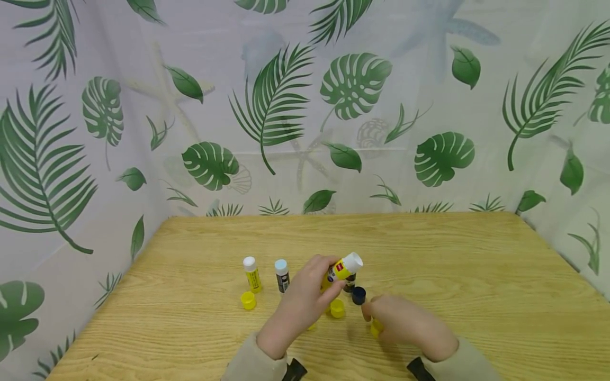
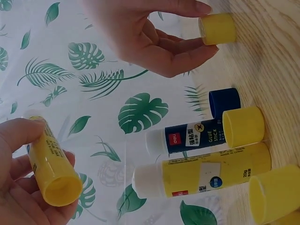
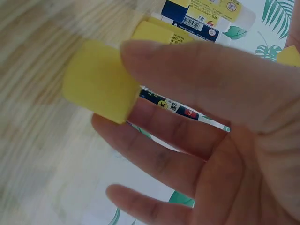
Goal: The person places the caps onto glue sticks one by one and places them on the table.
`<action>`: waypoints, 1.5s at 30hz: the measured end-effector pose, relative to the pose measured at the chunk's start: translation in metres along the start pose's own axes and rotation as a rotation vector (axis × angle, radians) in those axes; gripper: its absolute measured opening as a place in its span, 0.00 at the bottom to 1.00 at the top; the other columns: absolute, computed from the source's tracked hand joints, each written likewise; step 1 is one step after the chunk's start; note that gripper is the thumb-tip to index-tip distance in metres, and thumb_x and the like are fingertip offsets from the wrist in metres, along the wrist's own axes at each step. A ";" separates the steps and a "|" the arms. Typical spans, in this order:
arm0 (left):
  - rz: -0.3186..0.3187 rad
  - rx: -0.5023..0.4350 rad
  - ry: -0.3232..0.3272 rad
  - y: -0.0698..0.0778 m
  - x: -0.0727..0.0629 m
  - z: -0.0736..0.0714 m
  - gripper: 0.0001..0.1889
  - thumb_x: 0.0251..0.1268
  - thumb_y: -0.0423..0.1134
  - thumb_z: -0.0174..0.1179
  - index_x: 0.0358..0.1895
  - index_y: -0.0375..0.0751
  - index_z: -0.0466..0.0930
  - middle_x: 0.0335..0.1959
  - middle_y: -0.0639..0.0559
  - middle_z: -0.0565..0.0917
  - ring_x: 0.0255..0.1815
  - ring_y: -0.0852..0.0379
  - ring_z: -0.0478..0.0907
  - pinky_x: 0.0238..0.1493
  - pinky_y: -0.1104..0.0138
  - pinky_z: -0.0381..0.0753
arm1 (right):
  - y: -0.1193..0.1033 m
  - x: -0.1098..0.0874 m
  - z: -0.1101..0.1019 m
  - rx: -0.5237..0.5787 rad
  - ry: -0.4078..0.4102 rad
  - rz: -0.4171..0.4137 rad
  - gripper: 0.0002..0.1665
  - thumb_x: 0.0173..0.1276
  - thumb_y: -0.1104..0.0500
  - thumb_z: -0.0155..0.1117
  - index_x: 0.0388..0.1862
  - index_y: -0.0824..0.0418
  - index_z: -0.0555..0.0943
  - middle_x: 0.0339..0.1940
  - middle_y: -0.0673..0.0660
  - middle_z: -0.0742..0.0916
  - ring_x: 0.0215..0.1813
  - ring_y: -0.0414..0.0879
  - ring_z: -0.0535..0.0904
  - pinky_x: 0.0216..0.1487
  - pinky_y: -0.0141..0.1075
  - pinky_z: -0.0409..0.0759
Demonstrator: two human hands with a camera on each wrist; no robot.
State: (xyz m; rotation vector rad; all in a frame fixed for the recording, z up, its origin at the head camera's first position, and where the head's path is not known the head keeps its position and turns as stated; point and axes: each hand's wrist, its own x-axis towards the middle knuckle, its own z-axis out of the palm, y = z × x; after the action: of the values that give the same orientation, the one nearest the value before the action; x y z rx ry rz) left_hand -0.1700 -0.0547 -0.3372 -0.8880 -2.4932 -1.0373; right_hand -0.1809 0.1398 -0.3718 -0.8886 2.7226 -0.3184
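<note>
- Pale sleeves (image 1: pixel 257 360) and black wristbands (image 1: pixel 295 369) end just behind the hands.
- The left hand (image 1: pixel 302 296) grips a yellow glue stick (image 1: pixel 337 271), tilted and raised above the surface (image 1: pixel 429 254), its white top toward the right hand (image 1: pixel 410 325); in the left wrist view its base shows a round hollow.
- The right hand pinches a yellow cap (image 3: pixel 96 82) between thumb and fingers, low over the wood; whether it touches is unclear.
- The surface is pale grained wood, spreading beyond both hands to a white cloth (image 1: pixel 295 206) printed with green leaves, hung behind and at both sides.
- Left of the left hand stand a second yellow stick (image 1: pixel 253 279) and a dark stick (image 1: pixel 283 278), white-topped and pale-topped, with another yellow cap (image 1: pixel 248 300) nearby.
- Beyond the left hand stand a blue stick (image 2: pixel 192 136) and a third yellow stick (image 2: pixel 220 171), both white-topped.
- Between the hands sit a third yellow cap (image 1: pixel 337 308) and a navy cap (image 1: pixel 359 296), the latter near the right fingertips; their insides are unclear.
</note>
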 end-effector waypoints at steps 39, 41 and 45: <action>0.055 -0.069 0.088 -0.003 0.000 0.005 0.15 0.56 0.36 0.60 0.46 0.36 0.72 0.40 0.49 0.77 0.36 0.61 0.73 0.37 0.73 0.74 | 0.000 -0.022 -0.038 0.476 0.987 -0.490 0.24 0.39 0.84 0.64 0.38 0.70 0.77 0.38 0.62 0.80 0.44 0.37 0.76 0.34 0.31 0.78; 0.065 -0.053 0.082 -0.003 0.000 0.006 0.15 0.56 0.36 0.60 0.46 0.36 0.72 0.40 0.49 0.77 0.37 0.60 0.73 0.38 0.73 0.74 | 0.000 -0.023 -0.038 0.486 0.971 -0.501 0.24 0.40 0.83 0.64 0.39 0.70 0.76 0.38 0.62 0.80 0.44 0.37 0.76 0.34 0.31 0.77; 0.080 -0.021 0.074 -0.002 0.000 0.006 0.15 0.56 0.37 0.60 0.47 0.36 0.73 0.41 0.49 0.77 0.36 0.61 0.73 0.37 0.74 0.73 | 0.000 -0.024 -0.039 0.525 0.939 -0.518 0.23 0.42 0.83 0.63 0.39 0.71 0.76 0.39 0.64 0.80 0.45 0.38 0.76 0.35 0.32 0.77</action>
State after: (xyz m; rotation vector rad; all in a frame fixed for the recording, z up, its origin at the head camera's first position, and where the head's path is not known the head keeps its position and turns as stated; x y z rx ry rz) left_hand -0.1713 -0.0517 -0.3423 -0.9299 -2.3706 -1.0530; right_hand -0.1742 0.1588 -0.3309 -1.5213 2.7701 -1.8543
